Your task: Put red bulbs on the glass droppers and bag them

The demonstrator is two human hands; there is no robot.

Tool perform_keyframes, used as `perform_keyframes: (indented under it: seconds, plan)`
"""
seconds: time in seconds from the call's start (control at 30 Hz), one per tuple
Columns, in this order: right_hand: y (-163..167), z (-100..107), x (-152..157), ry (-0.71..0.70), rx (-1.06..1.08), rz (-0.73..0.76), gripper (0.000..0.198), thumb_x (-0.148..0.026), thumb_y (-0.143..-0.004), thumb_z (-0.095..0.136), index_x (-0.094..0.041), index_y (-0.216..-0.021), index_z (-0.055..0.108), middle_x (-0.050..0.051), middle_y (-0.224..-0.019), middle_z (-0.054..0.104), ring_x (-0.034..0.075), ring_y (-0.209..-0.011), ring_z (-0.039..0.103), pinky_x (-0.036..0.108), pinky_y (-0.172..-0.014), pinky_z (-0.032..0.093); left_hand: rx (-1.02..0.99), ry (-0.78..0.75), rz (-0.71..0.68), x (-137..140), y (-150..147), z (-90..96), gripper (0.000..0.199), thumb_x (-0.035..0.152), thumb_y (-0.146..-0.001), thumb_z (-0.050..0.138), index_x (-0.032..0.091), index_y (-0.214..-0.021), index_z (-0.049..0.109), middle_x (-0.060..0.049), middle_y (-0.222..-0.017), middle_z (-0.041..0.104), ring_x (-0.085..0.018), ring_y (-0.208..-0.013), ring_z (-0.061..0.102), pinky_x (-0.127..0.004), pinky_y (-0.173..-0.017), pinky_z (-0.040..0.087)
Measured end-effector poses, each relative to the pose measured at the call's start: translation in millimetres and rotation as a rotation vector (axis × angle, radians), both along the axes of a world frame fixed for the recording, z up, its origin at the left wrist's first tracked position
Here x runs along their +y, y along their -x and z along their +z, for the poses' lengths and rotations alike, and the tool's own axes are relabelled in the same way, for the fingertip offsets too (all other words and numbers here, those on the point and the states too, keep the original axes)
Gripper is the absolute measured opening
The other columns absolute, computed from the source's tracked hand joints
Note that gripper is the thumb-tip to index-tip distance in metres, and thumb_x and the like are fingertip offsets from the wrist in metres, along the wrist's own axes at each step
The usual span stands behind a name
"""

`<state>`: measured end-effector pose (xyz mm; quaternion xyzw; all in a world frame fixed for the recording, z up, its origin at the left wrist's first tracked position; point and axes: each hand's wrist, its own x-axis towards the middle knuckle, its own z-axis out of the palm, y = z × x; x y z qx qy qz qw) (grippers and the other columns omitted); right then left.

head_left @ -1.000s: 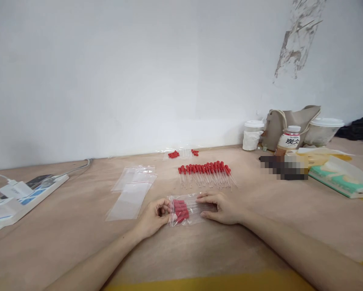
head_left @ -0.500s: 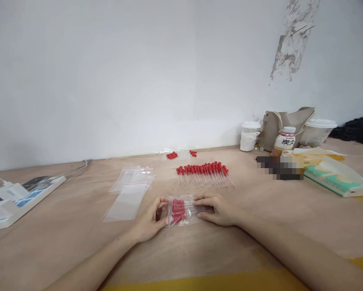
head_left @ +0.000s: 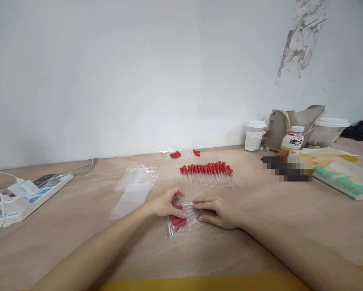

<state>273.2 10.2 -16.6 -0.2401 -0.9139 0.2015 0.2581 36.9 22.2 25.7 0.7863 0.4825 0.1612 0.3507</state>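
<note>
A clear zip bag [head_left: 194, 222] with several red-bulbed glass droppers inside lies slanted on the table before me. My left hand [head_left: 170, 205] reaches over its left part; the thumb presses on the bag by the red bulbs and the fingers curl at its upper edge. At the right end, my right hand [head_left: 220, 213] has thumb and fingers closed on the plastic over the glass stems. Just beyond the bag, a row of loose droppers [head_left: 207, 169] lies with red bulbs pointing away. To the left are several flat clear zip bags [head_left: 132, 199], overlapping.
Small red rubber bulbs [head_left: 175, 154] lie on clear plastic near the wall. At left is a power strip [head_left: 37, 199] with chargers and cables. On the right stand a lidded cup [head_left: 255, 135], a bottle [head_left: 292, 140], a beige bag [head_left: 275, 130] and a tissue pack [head_left: 345, 178].
My left hand has moved from the bag's left edge up and over the red bulbs. The filled bag has turned, its zip end swinging nearer me. The view has shifted slightly left.
</note>
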Motion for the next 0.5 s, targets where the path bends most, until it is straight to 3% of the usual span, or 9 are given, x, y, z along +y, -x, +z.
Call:
perform_keyframes:
  seconds: [0.07, 0.2, 0.3, 0.4, 0.5]
  plan:
    - [-0.4, -1.4, -0.2, -0.016, 0.007, -0.048, 0.045, -0.039, -0.078, 0.051, -0.022, -0.12, 0.049, 0.008, -0.125, 0.047, 0.02, -0.112, 0.045, 0.035, -0.095, 0.036, 0.054, 0.117, -0.001, 0.0, -4.8, 2.9, 0.061, 0.04, -0.042, 0.078, 0.014, -0.092, 0.054, 0.003, -0.072, 0.053, -0.011, -0.06, 0.048, -0.021, -0.053, 0.037]
    - [-0.2, -2.7, -1.0, -0.065, 0.036, -0.112, 0.043, -0.038, -0.08, 0.049, -0.022, -0.119, 0.05, 0.007, -0.123, 0.049, 0.02, -0.111, 0.046, 0.035, -0.095, 0.036, 0.094, 0.331, -0.047, -12.5, 5.7, 12.1, 0.04, 0.044, -0.049, 0.073, 0.014, -0.064, 0.052, 0.005, -0.053, 0.05, -0.01, -0.051, 0.047, -0.02, -0.047, 0.034]
    - [0.6, -2.6, -1.9, -0.095, 0.055, -0.127, 0.04, -0.035, -0.08, 0.049, -0.022, -0.118, 0.051, 0.007, -0.121, 0.051, 0.019, -0.11, 0.047, 0.035, -0.094, 0.038, -0.031, 0.427, -0.021, -28.0, 30.6, 18.6, 0.037, 0.043, -0.055, 0.071, 0.014, -0.067, 0.052, 0.004, -0.057, 0.054, -0.011, -0.054, 0.051, -0.02, -0.049, 0.036]
    - [0.9, -3.0, -2.7, -0.099, 0.056, -0.13, 0.039, -0.033, -0.08, 0.048, -0.022, -0.117, 0.051, 0.007, -0.119, 0.052, 0.019, -0.109, 0.048, 0.035, -0.093, 0.039, -0.137, 0.444, 0.158, -35.3, 61.1, 19.9, 0.04, 0.041, -0.052, 0.074, 0.015, -0.071, 0.05, 0.005, -0.058, 0.055, -0.011, -0.053, 0.053, -0.019, -0.049, 0.037]
    - [1.0, -3.6, -3.1, -0.1, 0.049, -0.136, 0.038, -0.032, -0.08, 0.048, -0.022, -0.117, 0.052, 0.007, -0.119, 0.053, 0.019, -0.108, 0.049, 0.035, -0.092, 0.039, -0.286, 0.366, 0.376, -23.2, 81.8, 17.1, 0.045, 0.04, -0.05, 0.074, 0.016, -0.076, 0.047, 0.005, -0.057, 0.056, -0.012, -0.051, 0.054, -0.021, -0.05, 0.039]
